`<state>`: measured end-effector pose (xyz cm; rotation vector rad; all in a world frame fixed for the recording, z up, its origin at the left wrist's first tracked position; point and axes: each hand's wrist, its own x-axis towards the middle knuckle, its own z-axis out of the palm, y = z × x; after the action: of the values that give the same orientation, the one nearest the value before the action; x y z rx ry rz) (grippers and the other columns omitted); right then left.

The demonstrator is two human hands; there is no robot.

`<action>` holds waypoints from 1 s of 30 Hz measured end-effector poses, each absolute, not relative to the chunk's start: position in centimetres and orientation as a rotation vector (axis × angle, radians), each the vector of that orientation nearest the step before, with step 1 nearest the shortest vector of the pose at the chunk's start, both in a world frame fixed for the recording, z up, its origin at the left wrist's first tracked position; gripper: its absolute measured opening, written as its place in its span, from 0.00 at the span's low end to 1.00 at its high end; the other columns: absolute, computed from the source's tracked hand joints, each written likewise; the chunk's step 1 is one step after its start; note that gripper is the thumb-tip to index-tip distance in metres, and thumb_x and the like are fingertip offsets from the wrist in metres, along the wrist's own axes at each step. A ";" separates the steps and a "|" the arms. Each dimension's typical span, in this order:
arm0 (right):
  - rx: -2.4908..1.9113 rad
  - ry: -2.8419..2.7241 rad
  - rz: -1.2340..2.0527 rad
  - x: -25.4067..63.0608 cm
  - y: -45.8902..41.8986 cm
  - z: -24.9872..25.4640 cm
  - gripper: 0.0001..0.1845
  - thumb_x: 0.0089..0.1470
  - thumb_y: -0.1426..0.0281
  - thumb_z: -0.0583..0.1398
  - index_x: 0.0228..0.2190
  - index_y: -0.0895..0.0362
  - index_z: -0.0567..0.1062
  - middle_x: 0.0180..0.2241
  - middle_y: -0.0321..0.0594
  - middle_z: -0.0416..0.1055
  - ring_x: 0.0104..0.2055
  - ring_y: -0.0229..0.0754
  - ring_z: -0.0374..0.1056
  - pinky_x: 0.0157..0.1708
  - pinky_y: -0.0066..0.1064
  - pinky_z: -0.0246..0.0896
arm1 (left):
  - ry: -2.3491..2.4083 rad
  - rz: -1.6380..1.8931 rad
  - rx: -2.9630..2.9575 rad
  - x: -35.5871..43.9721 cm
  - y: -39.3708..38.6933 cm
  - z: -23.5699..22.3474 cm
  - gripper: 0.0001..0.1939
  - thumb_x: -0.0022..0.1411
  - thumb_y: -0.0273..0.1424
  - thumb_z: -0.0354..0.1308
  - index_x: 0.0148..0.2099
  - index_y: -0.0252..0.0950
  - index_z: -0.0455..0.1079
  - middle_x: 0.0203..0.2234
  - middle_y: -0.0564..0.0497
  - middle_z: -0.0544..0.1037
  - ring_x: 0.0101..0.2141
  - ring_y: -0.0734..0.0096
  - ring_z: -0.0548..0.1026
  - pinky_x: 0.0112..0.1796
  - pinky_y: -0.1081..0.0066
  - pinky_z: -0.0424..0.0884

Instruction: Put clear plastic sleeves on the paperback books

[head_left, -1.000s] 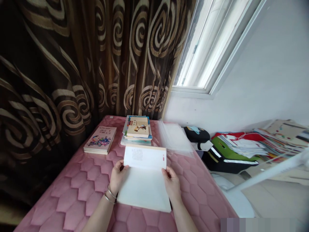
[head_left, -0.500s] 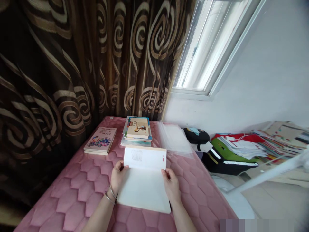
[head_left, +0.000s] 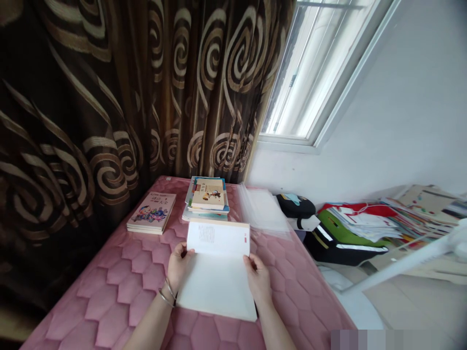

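An open book (head_left: 219, 284) lies before me on the pink quilted mattress (head_left: 134, 277). Its far part is raised, showing a page with a block of small print and a red mark; the near page is blank white. My left hand (head_left: 178, 265) pinches the book's left edge near the fold, thumb on top. At the opposite edge my right hand (head_left: 258, 272) grips the book in the same way. A bangle circles my left wrist. The undersides of the book and the fingers beneath it are hidden.
Beyond the book stands a stack of books (head_left: 208, 194), and to its left a smaller pile of books (head_left: 152, 213). Clear plastic sheets (head_left: 260, 209) lie at the right back. Off the mattress are a black case (head_left: 296, 205), a green-and-black bag (head_left: 343, 243) and a white stand (head_left: 397, 267).
My view has shifted very slightly. Both hands keep their grip on the open book, which stays in nearly the same position.
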<state>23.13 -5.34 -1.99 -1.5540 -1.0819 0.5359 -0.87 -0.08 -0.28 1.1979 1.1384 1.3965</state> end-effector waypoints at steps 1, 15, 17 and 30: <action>-1.557 -1.091 0.542 23.1 -5.4 -2.0 0.24 0.48 0.50 0.56 0.34 0.57 0.76 0.29 0.42 0.75 0.31 0.46 0.69 0.32 0.32 0.63 | 1.147 1.390 1.204 -0.9 -0.1 -0.3 0.15 0.47 0.39 0.61 0.35 0.35 0.68 0.28 0.50 0.78 0.30 0.66 0.75 0.33 0.70 0.69; -1.541 -1.083 0.589 23.1 -5.2 -1.7 0.23 0.46 0.50 0.57 0.32 0.57 0.76 0.28 0.42 0.75 0.31 0.45 0.68 0.32 0.31 0.62 | 1.818 1.253 1.900 -0.1 -4.8 1.9 0.23 0.53 0.25 0.55 0.53 0.29 0.61 0.49 0.35 0.68 0.51 0.50 0.68 0.50 0.49 0.65; -1.526 -1.082 0.593 23.0 -5.2 -1.6 0.24 0.47 0.50 0.57 0.32 0.58 0.76 0.28 0.42 0.75 0.31 0.45 0.68 0.32 0.31 0.62 | 1.562 1.029 2.264 0.5 -7.7 2.1 0.20 0.56 0.25 0.54 0.52 0.37 0.64 0.50 0.41 0.70 0.52 0.54 0.68 0.52 0.51 0.64; -1.510 -1.115 0.628 23.1 -5.2 -1.4 0.25 0.46 0.49 0.57 0.31 0.58 0.76 0.26 0.40 0.74 0.28 0.43 0.67 0.28 0.31 0.61 | 0.816 0.213 3.179 1.0 -9.0 0.5 0.21 0.65 0.29 0.50 0.60 0.34 0.59 0.57 0.33 0.66 0.57 0.46 0.63 0.48 0.47 0.66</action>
<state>23.14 -5.18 -1.39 -1.5098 -1.1154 0.6282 0.96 -9.04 0.52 3.1786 0.8163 0.2125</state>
